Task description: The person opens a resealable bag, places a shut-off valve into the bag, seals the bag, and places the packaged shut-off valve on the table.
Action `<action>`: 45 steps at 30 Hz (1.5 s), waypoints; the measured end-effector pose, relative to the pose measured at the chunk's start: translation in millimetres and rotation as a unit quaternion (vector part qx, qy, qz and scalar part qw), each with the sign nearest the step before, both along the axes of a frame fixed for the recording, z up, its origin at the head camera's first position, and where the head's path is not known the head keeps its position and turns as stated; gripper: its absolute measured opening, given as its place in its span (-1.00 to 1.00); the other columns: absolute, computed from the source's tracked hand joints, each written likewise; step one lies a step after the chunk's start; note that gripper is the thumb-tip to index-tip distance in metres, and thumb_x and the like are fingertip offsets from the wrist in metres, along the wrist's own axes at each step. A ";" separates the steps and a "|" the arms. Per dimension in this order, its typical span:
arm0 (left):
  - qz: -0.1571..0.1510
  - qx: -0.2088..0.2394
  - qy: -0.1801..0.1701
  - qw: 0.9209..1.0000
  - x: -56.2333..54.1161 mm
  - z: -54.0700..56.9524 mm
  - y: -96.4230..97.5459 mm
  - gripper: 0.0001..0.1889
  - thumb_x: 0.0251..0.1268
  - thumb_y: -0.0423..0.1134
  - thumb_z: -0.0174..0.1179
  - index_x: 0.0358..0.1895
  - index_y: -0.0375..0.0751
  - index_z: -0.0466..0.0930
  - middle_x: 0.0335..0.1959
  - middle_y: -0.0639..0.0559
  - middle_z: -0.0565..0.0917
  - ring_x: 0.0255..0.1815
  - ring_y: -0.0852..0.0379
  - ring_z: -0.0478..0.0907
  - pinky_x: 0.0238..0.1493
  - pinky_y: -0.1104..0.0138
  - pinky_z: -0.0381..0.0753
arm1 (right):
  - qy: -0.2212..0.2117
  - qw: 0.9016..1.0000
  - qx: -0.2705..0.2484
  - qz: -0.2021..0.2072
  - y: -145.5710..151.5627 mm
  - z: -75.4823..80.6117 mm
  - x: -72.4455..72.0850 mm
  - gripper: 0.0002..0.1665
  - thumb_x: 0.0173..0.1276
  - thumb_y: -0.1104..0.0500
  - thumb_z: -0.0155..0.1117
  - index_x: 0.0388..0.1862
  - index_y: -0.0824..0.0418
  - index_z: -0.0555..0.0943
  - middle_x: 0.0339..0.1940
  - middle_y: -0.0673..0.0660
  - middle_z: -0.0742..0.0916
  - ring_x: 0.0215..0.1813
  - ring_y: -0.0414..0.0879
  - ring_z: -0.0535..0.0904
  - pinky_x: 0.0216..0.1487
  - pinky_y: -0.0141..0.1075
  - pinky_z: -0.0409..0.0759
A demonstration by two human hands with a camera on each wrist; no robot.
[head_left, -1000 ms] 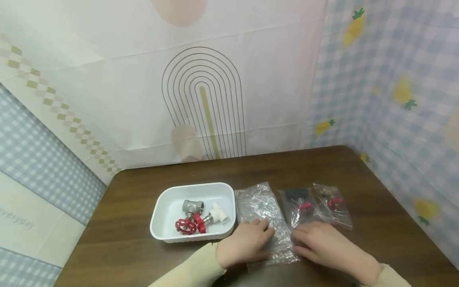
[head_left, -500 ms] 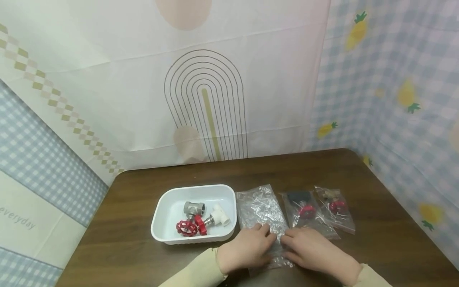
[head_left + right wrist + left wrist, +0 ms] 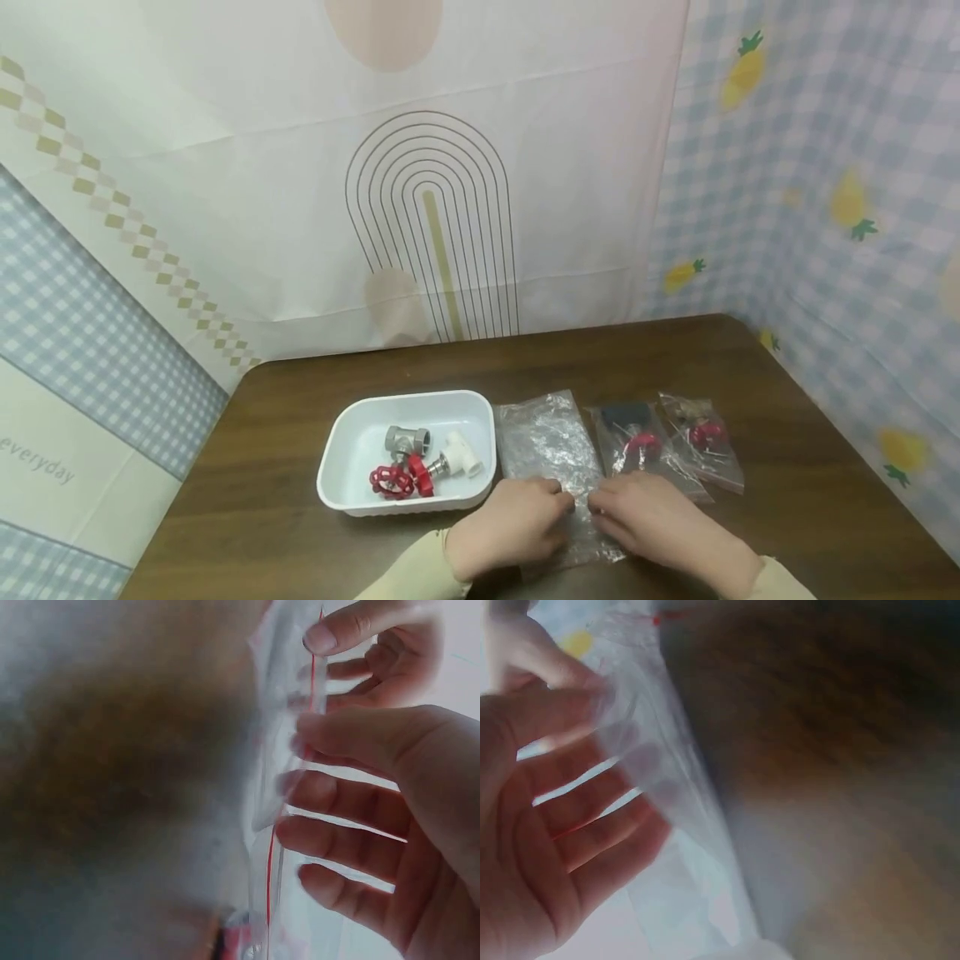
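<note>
Head view: A printed fabric backdrop [image 3: 585, 167] hangs behind a dark wood-grain table [image 3: 277, 433], where a white plastic tray [image 3: 405, 507] sits just left of a clear resealable bag [image 3: 543, 437]. The bag lies flat on the tabletop, crinkled and glossy. A person's left hand [image 3: 517, 521] and right hand [image 3: 660, 521] sit side by side at its near end, thumbs and fingertips nearly closed, pinching the film. To the right lie two smaller bags [image 3: 678, 479], each containing a red handwheel [image 3: 643, 444]. Inside the tray rest a metal valve [image 3: 405, 440] and a white plastic valve [image 3: 461, 456]. A thin red seal line [image 3: 270, 874] edges the clear bag.
</note>
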State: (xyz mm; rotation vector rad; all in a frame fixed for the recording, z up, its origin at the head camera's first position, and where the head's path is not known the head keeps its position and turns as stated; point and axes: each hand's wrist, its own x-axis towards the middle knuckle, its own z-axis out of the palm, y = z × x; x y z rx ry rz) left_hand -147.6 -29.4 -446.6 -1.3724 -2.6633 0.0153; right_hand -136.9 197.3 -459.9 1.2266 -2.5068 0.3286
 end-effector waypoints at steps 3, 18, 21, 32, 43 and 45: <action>0.014 0.058 0.018 0.998 -1.0 8.9 0.3 -0.93 0.17 -0.13 0.34 -0.34 0.07 0.64 -0.48 0.26 0.59 -0.58 0.29 0.47 -0.66 0.45 0.32 | 0.032 0.999 -0.031 -0.024 1.1 8.4 -1.9 -0.74 0.09 0.13 0.50 -0.45 -0.06 0.52 -0.51 -0.24 0.54 -0.49 -0.32 0.45 -0.49 -0.33 0.46; 0.060 0.191 0.068 0.977 -4.0 50.8 -10.3 -0.96 0.22 -0.30 0.32 -0.36 -0.05 0.69 -0.49 0.20 0.67 -0.52 0.25 0.59 -0.54 0.44 0.53 | 0.165 0.974 -0.156 -0.020 -19.5 42.4 -6.9 -0.57 0.64 -0.02 -0.07 -0.26 0.12 0.68 -0.34 -0.08 0.69 -0.32 -0.16 0.63 -0.21 -0.18 0.66; 0.060 0.198 0.072 0.976 -6.0 52.7 -10.5 -0.94 0.21 -0.31 0.32 -0.37 -0.05 0.68 -0.51 0.20 0.65 -0.52 0.25 0.59 -0.55 0.43 0.53 | 0.186 0.966 -0.182 0.013 -25.8 46.8 -5.9 -0.60 0.63 0.03 -0.02 -0.25 0.16 0.70 -0.28 -0.03 0.70 -0.26 -0.10 0.65 -0.20 -0.21 0.64; 0.068 0.201 0.069 0.975 -9.2 60.9 -9.4 -0.93 0.25 -0.31 0.29 -0.38 -0.07 0.70 -0.49 0.18 0.66 -0.51 0.27 0.59 -0.53 0.47 0.54 | 0.194 0.974 -0.114 0.033 -38.0 47.2 4.8 -0.56 0.62 -0.03 -0.03 -0.22 0.15 0.72 -0.28 -0.04 0.70 -0.19 -0.09 0.61 -0.22 -0.24 0.54; 0.058 0.273 0.146 0.949 -15.6 72.8 -14.0 -0.98 0.17 -0.34 0.34 -0.33 -0.17 0.72 -0.50 0.09 0.66 -0.54 0.20 0.58 -0.56 0.39 0.58 | 0.241 0.967 -0.051 0.068 -49.2 33.4 16.2 -0.57 0.52 0.31 -0.16 -0.28 0.15 0.71 -0.36 -0.06 0.70 -0.28 -0.16 0.60 -0.11 -0.23 0.56; 0.057 0.292 0.180 0.938 -17.4 76.7 -18.1 -0.95 0.15 -0.36 0.35 -0.32 -0.21 0.72 -0.48 0.05 0.67 -0.52 0.17 0.59 -0.56 0.37 0.60 | 0.248 0.965 -0.045 0.078 -50.3 31.4 20.5 -0.54 0.51 0.37 -0.19 -0.24 0.18 0.71 -0.34 -0.04 0.71 -0.25 -0.16 0.62 -0.03 -0.19 0.59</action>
